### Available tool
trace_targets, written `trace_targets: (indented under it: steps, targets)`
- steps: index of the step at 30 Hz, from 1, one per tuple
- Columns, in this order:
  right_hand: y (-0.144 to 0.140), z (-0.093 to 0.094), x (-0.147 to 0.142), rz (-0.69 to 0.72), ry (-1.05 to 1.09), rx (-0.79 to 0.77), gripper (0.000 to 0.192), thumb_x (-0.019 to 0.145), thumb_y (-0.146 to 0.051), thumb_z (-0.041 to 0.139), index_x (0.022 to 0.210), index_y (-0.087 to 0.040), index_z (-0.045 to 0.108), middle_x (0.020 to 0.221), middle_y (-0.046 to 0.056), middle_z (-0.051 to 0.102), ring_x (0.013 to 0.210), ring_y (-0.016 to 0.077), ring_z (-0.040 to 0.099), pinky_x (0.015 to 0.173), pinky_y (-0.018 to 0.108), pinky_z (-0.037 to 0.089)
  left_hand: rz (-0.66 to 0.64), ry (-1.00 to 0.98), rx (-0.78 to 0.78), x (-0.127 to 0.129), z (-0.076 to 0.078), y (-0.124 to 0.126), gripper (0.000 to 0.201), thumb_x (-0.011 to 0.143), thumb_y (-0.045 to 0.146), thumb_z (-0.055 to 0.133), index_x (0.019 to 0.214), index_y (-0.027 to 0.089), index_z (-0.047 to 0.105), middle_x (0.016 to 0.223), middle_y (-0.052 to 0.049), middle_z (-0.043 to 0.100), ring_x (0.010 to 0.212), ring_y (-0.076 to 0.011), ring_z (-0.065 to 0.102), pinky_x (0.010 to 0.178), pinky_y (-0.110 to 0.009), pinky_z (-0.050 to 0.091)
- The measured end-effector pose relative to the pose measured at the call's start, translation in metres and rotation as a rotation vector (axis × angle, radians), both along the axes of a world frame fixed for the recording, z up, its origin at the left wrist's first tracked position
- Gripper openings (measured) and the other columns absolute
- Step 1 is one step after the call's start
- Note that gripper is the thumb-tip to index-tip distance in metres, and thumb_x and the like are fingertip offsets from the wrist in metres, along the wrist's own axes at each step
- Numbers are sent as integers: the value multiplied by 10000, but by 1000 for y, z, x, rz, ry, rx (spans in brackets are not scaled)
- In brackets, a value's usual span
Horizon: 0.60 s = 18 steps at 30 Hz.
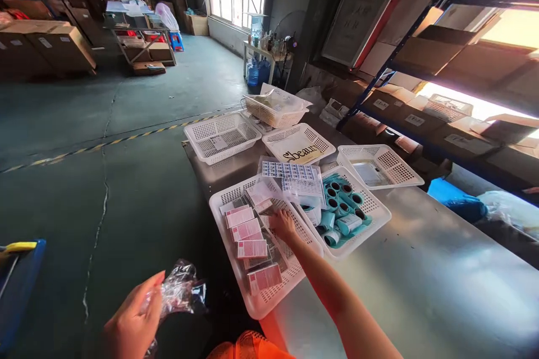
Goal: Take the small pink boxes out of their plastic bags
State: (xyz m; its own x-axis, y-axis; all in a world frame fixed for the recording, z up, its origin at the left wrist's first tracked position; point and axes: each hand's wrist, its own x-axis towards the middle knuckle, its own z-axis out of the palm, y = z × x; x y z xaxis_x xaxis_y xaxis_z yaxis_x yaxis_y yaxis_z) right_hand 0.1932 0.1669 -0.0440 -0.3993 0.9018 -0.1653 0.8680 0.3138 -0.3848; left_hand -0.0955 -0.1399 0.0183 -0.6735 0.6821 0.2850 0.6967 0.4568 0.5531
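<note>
A steel table is running from the lower right up toward the middle, carrying six white baskets. Behind it a blue rack is holding brown cartons, and more cartons are sitting on the floor at the far left.

The right arm is stretching out straight from the bottom edge, crossing over the table's near edge and the rim of the nearest basket. The right hand is lying palm down inside that basket, fingers curled loosely onto the packets there; whether it is pinching one I cannot tell. Pink cards are lying in a row along the basket, just left of the hand, with clear packets under and around them.

Touching this basket on the right, a second basket is holding teal tubes, some standing, some lying. Printed sheets are resting across the rims of both baskets, just beyond the hand. Farther back, one basket is holding a card reading "beauty".

The left hand is hovering low at the left, off the table and above the floor, fingers closed around a crumpled clear bag, well apart from the baskets.
</note>
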Motion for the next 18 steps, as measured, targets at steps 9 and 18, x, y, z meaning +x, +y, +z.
trace_targets:
  steps: [9, 18]
  targets:
    - [-82, 67, 57, -121, 177, 247, 362, 763, -128, 649, 1105, -171, 538, 1203, 147, 564, 1010, 252, 624, 775, 355, 552, -409, -525, 5, 63, 15, 61, 620, 741, 698, 605, 1181, 273, 704, 543, 46, 634, 468, -162, 574, 461, -235, 435]
    - [-154, 151, 51, 96, 915, 108, 649, 824, -587, 675, 1366, -278, 498, 1279, 135, 489, 1201, 273, 550, 958, 402, 554, -926, -869, 24, 93, 85, 125, 424, 748, 495, 728, 978, 139, 744, 799, -40, 735, 708, -189, 666, 652, -239, 520]
